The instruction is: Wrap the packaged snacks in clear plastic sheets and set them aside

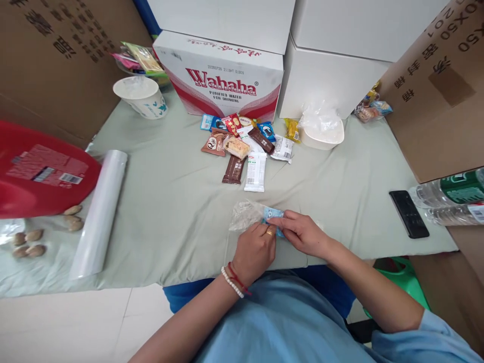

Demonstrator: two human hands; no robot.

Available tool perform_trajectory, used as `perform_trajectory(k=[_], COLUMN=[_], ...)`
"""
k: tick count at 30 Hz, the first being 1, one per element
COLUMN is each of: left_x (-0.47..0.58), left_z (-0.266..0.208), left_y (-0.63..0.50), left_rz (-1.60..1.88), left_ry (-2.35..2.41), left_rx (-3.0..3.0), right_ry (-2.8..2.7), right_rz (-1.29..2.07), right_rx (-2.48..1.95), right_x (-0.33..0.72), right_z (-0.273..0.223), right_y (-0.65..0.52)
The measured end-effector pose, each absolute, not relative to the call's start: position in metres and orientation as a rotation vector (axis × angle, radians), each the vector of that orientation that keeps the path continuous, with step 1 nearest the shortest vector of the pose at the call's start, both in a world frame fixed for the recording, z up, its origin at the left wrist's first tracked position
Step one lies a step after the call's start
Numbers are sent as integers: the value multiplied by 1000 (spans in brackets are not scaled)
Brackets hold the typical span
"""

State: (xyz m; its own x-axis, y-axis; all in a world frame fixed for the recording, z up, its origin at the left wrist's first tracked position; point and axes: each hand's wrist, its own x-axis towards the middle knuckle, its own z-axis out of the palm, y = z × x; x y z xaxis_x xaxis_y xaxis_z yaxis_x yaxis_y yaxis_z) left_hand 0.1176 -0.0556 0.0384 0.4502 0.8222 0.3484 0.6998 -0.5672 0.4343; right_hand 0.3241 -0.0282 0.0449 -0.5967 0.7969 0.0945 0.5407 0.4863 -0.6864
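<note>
Close to the table's near edge, a small blue snack packet [273,214] lies against a thin clear plastic bag [245,216] spread on the cloth. My left hand [256,251] is closed, its curled fingers gripping the bag beside the packet; the fingertips are partly hidden. From the other side, my right hand [301,231] pinches the blue packet, with the index finger laid across it. Beyond my hands is a loose pile of wrapped snacks, among them a white bar [255,172], a brown bar [234,169] and a clear-wrapped biscuit [236,147].
A Wahaha carton [227,75] stands behind the pile. Left are a paper tub [140,98], a plastic roll [100,214], a red container [41,171] and several walnuts [35,235]. Right are a white bowl [323,135], a black phone [409,214] and bottles [449,190].
</note>
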Motion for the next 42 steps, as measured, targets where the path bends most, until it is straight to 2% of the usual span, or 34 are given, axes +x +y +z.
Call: perform_trajectory(k=[4,8,11,17,26,29,37,39,42], left_x=[85,49,40,64,75,100,129,132,137], left_z=[46,43,34,22,63,69,45,41,39], left_y=[-64,-39,-9,5,-20,-27,-42,-46,-52], left_rz=[1055,1227,1090,741,909,892,733,634,503], left_ry=[1220,1779,1951,1812,1424,1259,1178,1212,1268], left_rx=[2173,1543,1428,1732,1243,1353,2254,2430,2620], right_ry=[-2511,-2682,-2711,-2681,-2526,-2528,-2319,-2110,-1936], right_rz=[746,655,651,705,875,914,1187,1026,576], right_rx=[-1258,-1360,-1399,-1359,-1178,-1175,-1060,-1302,-1777], right_x=[319,312,307,308,311,307,341,353,365], right_z=[45,53,55,56,60,67,94,90,71], right_y=[-34,-35,-35,-36,-36,-36,-55,-53,-46])
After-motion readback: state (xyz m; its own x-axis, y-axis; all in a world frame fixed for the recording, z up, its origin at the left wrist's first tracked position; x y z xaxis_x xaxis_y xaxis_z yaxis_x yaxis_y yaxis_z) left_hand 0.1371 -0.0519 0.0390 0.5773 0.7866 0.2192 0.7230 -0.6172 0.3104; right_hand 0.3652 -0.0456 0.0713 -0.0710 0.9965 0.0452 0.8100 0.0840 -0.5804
